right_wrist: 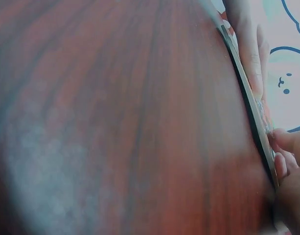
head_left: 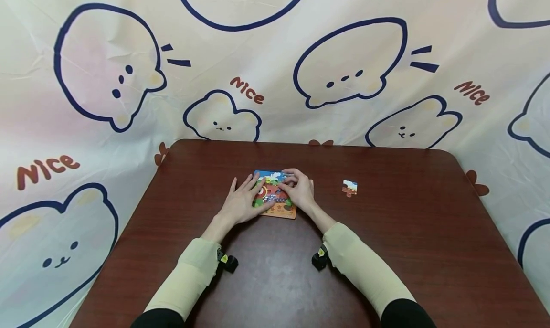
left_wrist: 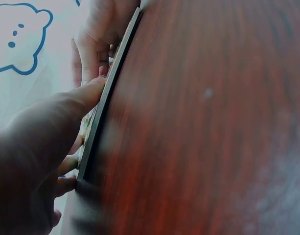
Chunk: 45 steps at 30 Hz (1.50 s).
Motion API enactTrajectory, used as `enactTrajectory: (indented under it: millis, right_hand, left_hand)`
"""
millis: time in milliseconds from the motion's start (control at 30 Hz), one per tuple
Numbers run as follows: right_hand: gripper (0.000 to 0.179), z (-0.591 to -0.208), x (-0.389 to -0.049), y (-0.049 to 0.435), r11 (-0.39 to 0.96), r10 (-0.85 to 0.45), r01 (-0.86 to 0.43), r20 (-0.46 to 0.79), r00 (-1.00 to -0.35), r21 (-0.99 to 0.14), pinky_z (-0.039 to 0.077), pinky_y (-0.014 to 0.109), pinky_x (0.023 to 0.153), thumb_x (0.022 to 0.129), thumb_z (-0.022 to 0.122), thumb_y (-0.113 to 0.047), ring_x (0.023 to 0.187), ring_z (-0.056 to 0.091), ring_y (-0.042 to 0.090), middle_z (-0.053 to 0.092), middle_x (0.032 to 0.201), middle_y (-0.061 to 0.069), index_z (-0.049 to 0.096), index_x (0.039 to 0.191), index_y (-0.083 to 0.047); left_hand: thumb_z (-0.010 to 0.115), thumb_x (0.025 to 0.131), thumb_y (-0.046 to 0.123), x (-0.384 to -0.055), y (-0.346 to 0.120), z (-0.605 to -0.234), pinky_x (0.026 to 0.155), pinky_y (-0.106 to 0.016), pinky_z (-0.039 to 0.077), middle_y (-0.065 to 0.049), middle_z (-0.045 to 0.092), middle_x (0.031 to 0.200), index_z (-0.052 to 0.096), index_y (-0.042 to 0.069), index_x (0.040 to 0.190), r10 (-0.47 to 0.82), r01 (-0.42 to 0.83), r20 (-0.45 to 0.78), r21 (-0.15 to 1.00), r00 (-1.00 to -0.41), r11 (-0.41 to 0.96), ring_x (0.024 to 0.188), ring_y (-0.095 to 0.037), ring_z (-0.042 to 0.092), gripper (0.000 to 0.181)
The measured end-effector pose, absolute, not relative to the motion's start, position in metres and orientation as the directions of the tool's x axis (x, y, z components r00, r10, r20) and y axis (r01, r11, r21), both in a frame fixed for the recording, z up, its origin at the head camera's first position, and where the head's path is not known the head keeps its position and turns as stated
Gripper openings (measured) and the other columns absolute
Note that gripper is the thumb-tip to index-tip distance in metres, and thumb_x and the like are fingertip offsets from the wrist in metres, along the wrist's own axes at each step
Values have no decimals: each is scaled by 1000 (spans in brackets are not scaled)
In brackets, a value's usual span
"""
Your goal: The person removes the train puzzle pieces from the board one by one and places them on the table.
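A small colourful jigsaw puzzle (head_left: 279,209) lies in its flat board on the table, with blue at the top and orange-brown along the bottom. My left hand (head_left: 242,204) rests on its left side with fingers spread, the thumb reaching over the lower part. Over the upper right side, my right hand (head_left: 301,192) has its fingers bent and its thumb on the picture; I cannot tell whether a piece is pinched there. Both wrist views show the board's edge (left_wrist: 110,93) side-on, with fingers of both hands at its face. A loose puzzle piece (head_left: 350,187) lies to the right.
The dark brown wooden table (head_left: 408,251) has rounded far corners. Behind and beside it hangs a pale cloth (head_left: 275,70) printed with blue-outlined cartoon animals and the word "Nice". A small black wrist camera (head_left: 319,260) hangs under the right sleeve, another (head_left: 229,263) under the left.
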State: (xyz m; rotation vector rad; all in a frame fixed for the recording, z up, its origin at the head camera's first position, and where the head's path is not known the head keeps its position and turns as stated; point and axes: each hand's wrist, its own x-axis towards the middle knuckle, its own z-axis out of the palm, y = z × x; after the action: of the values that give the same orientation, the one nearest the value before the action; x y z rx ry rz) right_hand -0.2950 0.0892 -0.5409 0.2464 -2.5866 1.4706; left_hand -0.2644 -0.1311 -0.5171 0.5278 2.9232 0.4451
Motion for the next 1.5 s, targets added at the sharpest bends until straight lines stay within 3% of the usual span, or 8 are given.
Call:
enactTrajectory:
  millis: [100,200,367,600,1033,1167,1333,1500]
  right_hand:
    - [36,-540,-295,89,485,-58,-204,201,-978,-850,51,51,106,98,85,-17,81,73,20,85,98,10,75,132,-11]
    - [37,-539,-295,90,460,-44,-185,186,-982,-869,55,40,91,97,87,-16,77,71,12,85,101,10,75,132,-12]
    - [39,-535,-296,95,355,-62,-149,135,-989,-923,51,24,77,97,86,-11,79,64,5,84,108,18,72,132,-6]
    - [38,-528,-298,107,245,-90,-91,71,-993,-965,53,20,80,99,81,-4,90,67,10,82,112,25,67,135,-2]
    - [41,-523,-297,123,243,-114,-67,40,-993,-968,59,27,90,100,81,-9,106,75,27,81,119,25,66,138,-4]
    - [44,-519,-295,136,243,-118,-41,12,-993,-969,59,25,90,99,82,-11,105,74,19,80,123,23,66,140,-6]
    - [45,-514,-290,157,232,-130,-29,-2,-992,-972,61,23,84,100,81,-7,92,74,6,80,121,25,65,142,-4]
    - [46,-510,-285,180,228,-124,-21,-8,-992,-973,63,23,80,101,78,-4,84,75,2,81,117,23,62,144,0]
  left_hand:
    - [57,103,73,-265,-131,-517,139,-69,5,-8,21,185,31,21,176,357,315,-85,312,-930,896,174,-32,20,93]
    - [58,103,73,-265,-131,-517,138,-69,5,-8,22,185,30,21,176,356,312,-91,317,-930,896,173,-32,20,93]
    - [58,103,73,-263,-131,-516,139,-69,5,-9,22,185,30,21,176,358,311,-94,324,-929,894,173,-32,20,93]
    - [59,102,74,-263,-132,-516,139,-69,5,-7,22,185,32,20,175,360,318,-78,322,-930,892,174,-31,20,95]
    - [57,101,77,-265,-132,-520,139,-69,3,-6,19,186,29,23,176,361,316,-85,329,-929,890,174,-30,18,96]
    - [57,101,77,-265,-132,-519,139,-69,2,-6,18,186,29,23,176,365,318,-85,335,-927,887,174,-29,17,96]
    - [58,101,76,-264,-133,-518,139,-69,2,-6,19,186,29,24,176,361,315,-82,340,-929,886,174,-29,17,95]
    - [59,102,73,-263,-133,-516,138,-71,4,-8,21,185,31,22,176,364,319,-73,346,-928,882,174,-32,20,93]
